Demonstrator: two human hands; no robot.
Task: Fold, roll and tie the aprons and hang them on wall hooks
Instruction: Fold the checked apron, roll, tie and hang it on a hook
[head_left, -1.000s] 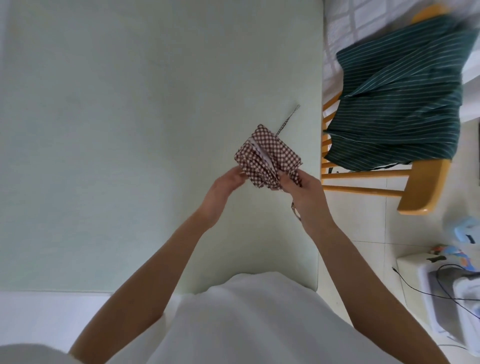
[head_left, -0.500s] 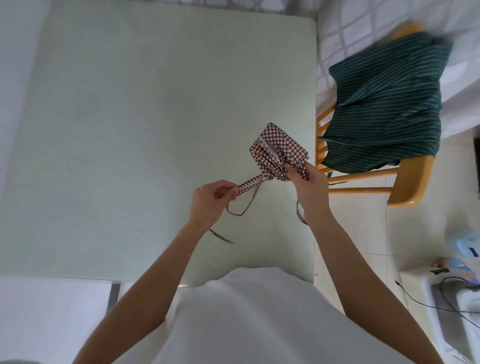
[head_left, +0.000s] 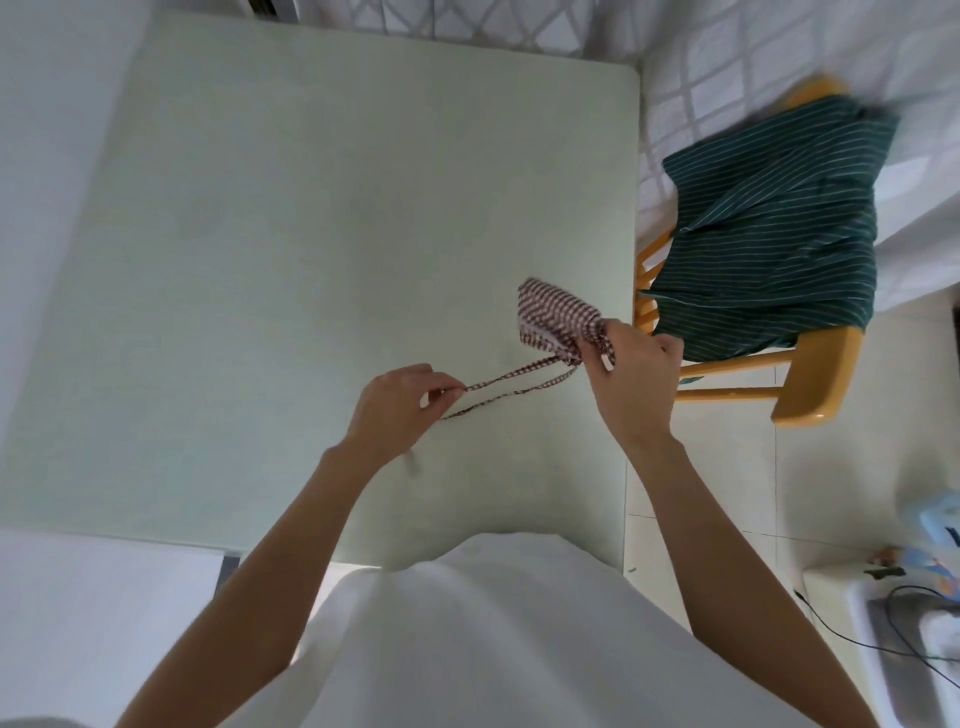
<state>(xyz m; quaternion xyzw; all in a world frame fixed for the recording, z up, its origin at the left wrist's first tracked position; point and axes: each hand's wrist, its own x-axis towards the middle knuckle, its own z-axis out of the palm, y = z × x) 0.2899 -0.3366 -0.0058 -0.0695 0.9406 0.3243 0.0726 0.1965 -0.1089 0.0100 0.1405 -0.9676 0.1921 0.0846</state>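
Note:
A rolled brown-and-white checked apron is held just above the pale green table, near its right edge. My right hand grips the near end of the roll. Two checked strap strands run from the roll down and left to my left hand, which pinches them taut between thumb and fingers. A dark green striped apron lies loosely draped over a yellow wooden chair to the right of the table.
A white patterned cloth lies behind the chair. At the lower right, a white unit with black cables and small coloured items stands on the tiled floor. White surfaces border the table at left.
My left hand has let go of the roll and drawn the straps out to the left until they are taut. My right hand kept its hold as the roll shifted right.

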